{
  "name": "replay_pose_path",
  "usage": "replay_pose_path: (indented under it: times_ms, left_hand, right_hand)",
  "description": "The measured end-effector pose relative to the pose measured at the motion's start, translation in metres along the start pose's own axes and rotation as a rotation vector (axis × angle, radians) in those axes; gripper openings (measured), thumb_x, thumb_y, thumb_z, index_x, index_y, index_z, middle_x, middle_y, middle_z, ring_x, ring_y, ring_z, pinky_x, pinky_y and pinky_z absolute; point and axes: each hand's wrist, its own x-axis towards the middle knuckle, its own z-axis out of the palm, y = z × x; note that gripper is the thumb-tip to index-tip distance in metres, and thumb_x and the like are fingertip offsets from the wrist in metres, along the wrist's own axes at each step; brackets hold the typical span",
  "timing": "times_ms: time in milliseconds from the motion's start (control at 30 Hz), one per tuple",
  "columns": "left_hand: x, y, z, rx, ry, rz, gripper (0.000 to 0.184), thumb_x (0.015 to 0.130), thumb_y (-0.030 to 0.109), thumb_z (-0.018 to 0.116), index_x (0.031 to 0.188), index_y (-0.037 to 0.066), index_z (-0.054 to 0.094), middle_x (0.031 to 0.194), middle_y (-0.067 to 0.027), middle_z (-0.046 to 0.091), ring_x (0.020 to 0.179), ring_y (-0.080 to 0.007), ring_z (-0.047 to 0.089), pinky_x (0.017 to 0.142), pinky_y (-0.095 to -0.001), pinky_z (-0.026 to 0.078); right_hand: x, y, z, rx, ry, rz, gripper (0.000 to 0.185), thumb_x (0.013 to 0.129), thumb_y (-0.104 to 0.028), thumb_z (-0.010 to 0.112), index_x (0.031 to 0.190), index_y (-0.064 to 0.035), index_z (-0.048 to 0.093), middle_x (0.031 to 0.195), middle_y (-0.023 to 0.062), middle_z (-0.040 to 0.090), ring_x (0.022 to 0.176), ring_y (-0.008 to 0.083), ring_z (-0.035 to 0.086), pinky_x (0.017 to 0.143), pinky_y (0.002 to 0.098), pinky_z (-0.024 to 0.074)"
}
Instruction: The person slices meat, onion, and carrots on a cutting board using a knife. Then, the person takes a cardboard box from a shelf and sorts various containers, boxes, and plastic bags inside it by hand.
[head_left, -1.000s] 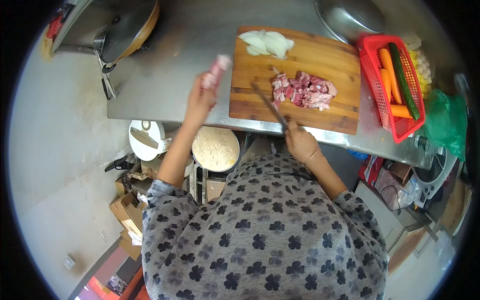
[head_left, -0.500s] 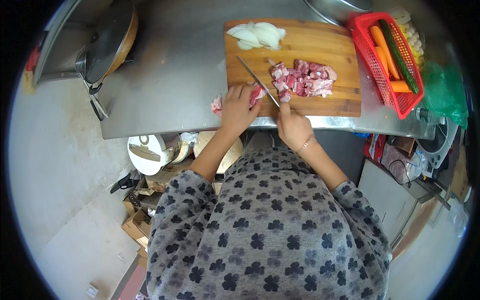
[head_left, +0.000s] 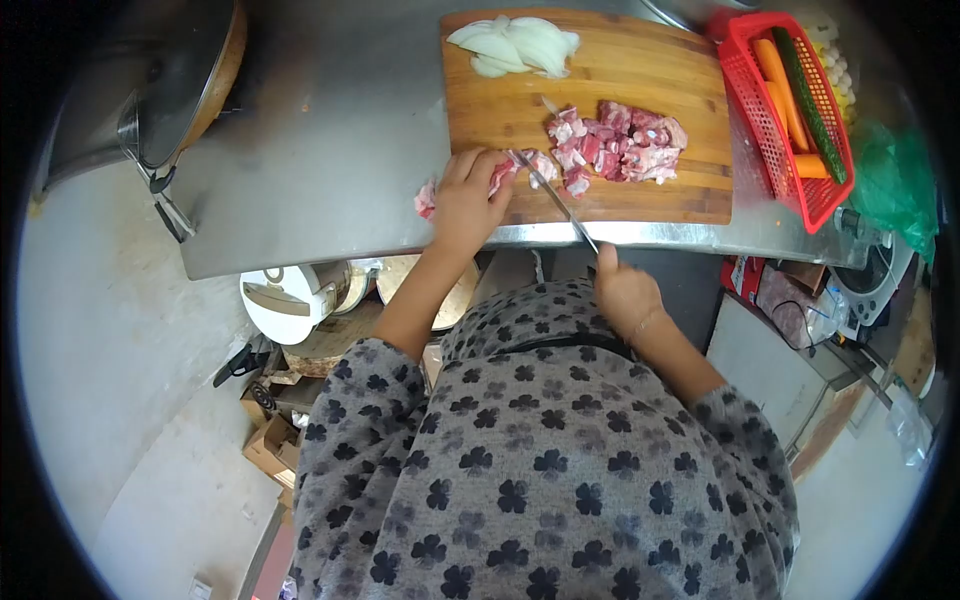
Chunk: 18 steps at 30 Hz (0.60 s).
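My left hand (head_left: 468, 200) is closed over a strip of raw meat (head_left: 503, 174) at the left front corner of the wooden cutting board (head_left: 660, 85); one end of the strip sticks out past the board. My right hand (head_left: 628, 290) grips the handle of a knife (head_left: 563, 204), just off the counter's front edge. Its blade slants up and left, the tip at the meat beside my left fingers. Cut chunks of meat (head_left: 607, 145) lie in a pile to the right of the blade. Sliced white onion (head_left: 514, 45) rests at the board's back left.
A red plastic basket (head_left: 735, 75) with carrots (head_left: 777, 85) and a cucumber (head_left: 808, 105) stands right of the board. Beyond it are eggs (head_left: 838, 75) and a green plastic bag (head_left: 890, 185). A pan (head_left: 190, 80) sits at far left on the metal counter (head_left: 330, 150).
My right hand has drawn the knife back toward my body and to the right. The blade tip is now lower, at the meat. My left hand still holds the strip.
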Motion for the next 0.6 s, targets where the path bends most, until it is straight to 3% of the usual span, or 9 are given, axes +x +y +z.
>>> replay_pose_path:
  times_ms: [133,300,467,600]
  left_hand:
    - [-0.002,0.002,-0.001,0.036,-0.021,0.046,0.021,0.075,0.017,0.07,0.093,0.008,0.063,0.096,-0.0083,0.063,0.093,-0.0291,0.058,0.08,-0.0406,0.047]
    - [-0.006,0.008,-0.006,0.17,0.013,0.174,0.024,0.074,0.02,0.07,0.094,0.009,0.063,0.101,-0.0083,0.062,0.103,-0.0302,0.056,0.089,-0.0439,0.042]
    - [-0.011,0.005,-0.007,0.135,-0.034,0.167,0.026,0.074,0.021,0.069,0.096,0.009,0.062,0.106,-0.0092,0.06,0.106,-0.0325,0.054,0.092,-0.0431,0.041]
    - [-0.014,0.013,-0.008,-0.025,0.043,0.083,0.025,0.072,0.012,0.067,0.095,0.007,0.06,0.102,-0.0109,0.059,0.103,-0.0338,0.054,0.086,-0.0434,0.044]
  right_hand:
    - [0.008,-0.011,-0.011,0.026,-0.121,0.028,0.03,0.088,-0.008,0.04,0.117,-0.0001,0.036,0.084,0.0263,0.064,0.077,0.0406,0.066,0.066,0.0491,0.0531]
    - [0.071,-0.053,-0.041,0.051,0.072,-0.077,0.034,0.088,-0.006,0.04,0.12,0.0017,0.036,0.084,0.0267,0.065,0.076,0.0392,0.066,0.066,0.0479,0.0532]
    - [0.035,-0.023,-0.021,0.033,0.023,-0.063,0.02,0.087,-0.007,0.041,0.106,-0.0007,0.039,0.08,0.0247,0.066,0.073,0.0397,0.066,0.064,0.0488,0.0529]
    - [0.015,-0.027,-0.028,0.046,0.036,-0.077,0.017,0.086,-0.007,0.042,0.102,-0.0015,0.04,0.078,0.0249,0.065,0.071,0.0406,0.066,0.063,0.0487,0.053]
